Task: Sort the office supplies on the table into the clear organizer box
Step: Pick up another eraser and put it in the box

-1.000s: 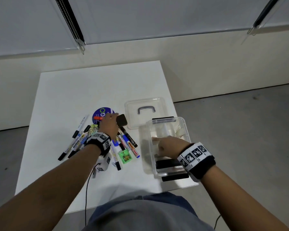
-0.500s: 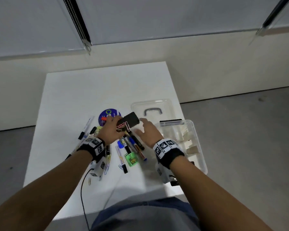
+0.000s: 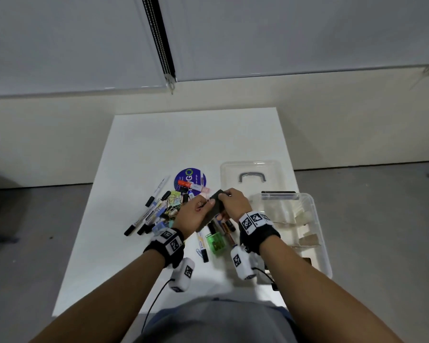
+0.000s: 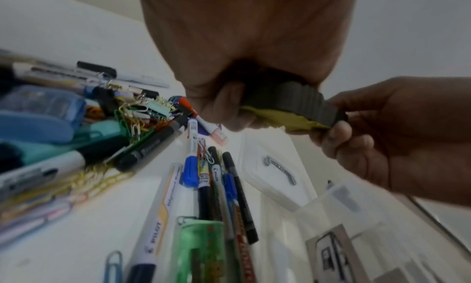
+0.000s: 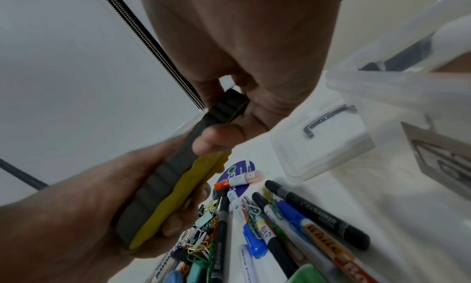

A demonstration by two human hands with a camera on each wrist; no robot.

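A dark grey whiteboard eraser (image 3: 214, 207) with a yellow felt face (image 5: 178, 198) hangs above the pile of markers. My left hand (image 3: 200, 208) grips its near end, fingers curled under it (image 4: 230, 106). My right hand (image 3: 227, 196) pinches its far end between thumb and fingers (image 5: 219, 138). The clear organizer box (image 3: 317, 219) stands open to the right, with cardboard dividers inside. Markers and pens (image 3: 149, 215), coloured paper clips and binder clips (image 3: 172, 203) lie on the white table (image 3: 188, 139) below my hands.
The box's clear lid (image 3: 275, 167) with a grey handle lies behind the box. A round blue sticker (image 3: 183, 175) with an orange-capped tube on it sits beyond the pile. A green clear case (image 3: 216, 242) lies near my right wrist. The table's right edge runs under the box.
My left hand lifted the eraser off the pile. My right hand left the box, crossed over and took hold of the eraser's far end.
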